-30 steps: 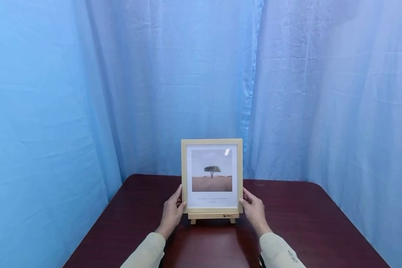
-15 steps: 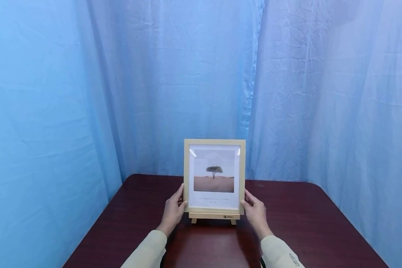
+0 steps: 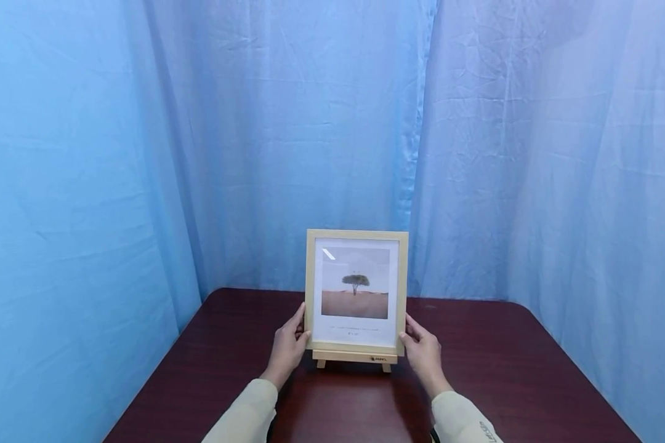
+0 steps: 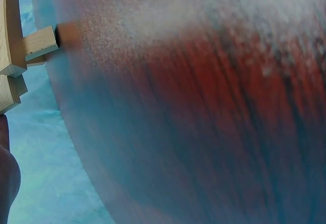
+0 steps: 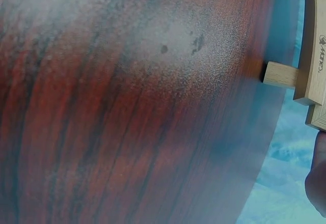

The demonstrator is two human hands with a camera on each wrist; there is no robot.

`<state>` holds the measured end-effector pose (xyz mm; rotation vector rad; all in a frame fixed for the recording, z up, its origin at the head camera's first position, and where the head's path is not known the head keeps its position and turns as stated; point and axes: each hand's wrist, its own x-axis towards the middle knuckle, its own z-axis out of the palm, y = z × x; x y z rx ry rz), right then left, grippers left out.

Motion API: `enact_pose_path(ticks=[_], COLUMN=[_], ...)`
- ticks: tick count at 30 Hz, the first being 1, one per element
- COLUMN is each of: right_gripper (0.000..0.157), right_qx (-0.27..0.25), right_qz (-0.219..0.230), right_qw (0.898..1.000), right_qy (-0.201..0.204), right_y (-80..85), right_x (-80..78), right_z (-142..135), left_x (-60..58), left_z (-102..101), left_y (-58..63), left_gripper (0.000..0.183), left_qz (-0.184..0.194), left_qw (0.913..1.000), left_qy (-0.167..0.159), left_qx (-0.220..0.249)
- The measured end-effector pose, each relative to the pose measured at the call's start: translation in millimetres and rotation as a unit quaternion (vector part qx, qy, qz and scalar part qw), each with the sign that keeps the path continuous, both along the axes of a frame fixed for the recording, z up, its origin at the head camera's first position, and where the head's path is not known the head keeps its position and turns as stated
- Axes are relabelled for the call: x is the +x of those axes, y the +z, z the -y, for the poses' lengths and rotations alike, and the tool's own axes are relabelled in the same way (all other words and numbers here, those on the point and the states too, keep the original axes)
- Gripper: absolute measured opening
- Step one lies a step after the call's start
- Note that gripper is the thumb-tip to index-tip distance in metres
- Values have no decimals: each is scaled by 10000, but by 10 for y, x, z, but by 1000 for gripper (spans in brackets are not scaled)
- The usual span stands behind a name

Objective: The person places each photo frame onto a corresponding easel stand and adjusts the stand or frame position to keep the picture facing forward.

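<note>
In the head view a picture frame [image 3: 356, 295] of pale wood, showing a lone tree on sandy ground, stands upright on the ledge of a small wooden easel [image 3: 338, 357]. My left hand [image 3: 288, 344] grips its lower left edge, thumb at the front and fingers reaching behind. At the lower right edge my right hand [image 3: 423, 351] holds it the same way. One easel foot [image 4: 41, 43] shows in the left wrist view, with part of a thumb below it. The right wrist view has the other foot [image 5: 280, 75] and the ledge's printed mark. The easel's back is hidden.
Everything stands on a dark red-brown table [image 3: 199, 381] with rounded far corners. Light blue curtains [image 3: 321, 141] hang behind it and along both sides. Pale sleeves [image 3: 244, 412] cover both forearms.
The picture frame has slid slightly to the right along the easel, both hands moving a little with it. The easel has hardly moved, and the glare on the glass has shifted.
</note>
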<state>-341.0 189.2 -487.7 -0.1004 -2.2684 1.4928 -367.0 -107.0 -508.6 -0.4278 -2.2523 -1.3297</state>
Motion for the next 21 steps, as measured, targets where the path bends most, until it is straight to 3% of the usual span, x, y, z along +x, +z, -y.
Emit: enact_pose_path(ticks=[14, 18, 21], right_gripper=[46, 48, 48], right_qx=[14, 419, 962], right_qz=[-64, 21, 76], right_qw=[9999, 9990, 9951], right_qy=[88, 182, 224], right_y=[-30, -45, -59], right_x=[-16, -4, 18], right_z=[-62, -131, -279], left_x=[29, 51, 63], left_z=[-32, 10, 118], left_y=[-1, -8, -15], left_gripper=[73, 63, 56], left_qz=[-65, 64, 222], left_qw=[9999, 9999, 9983], left_qy=[-86, -7, 130], left_qx=[60, -127, -529])
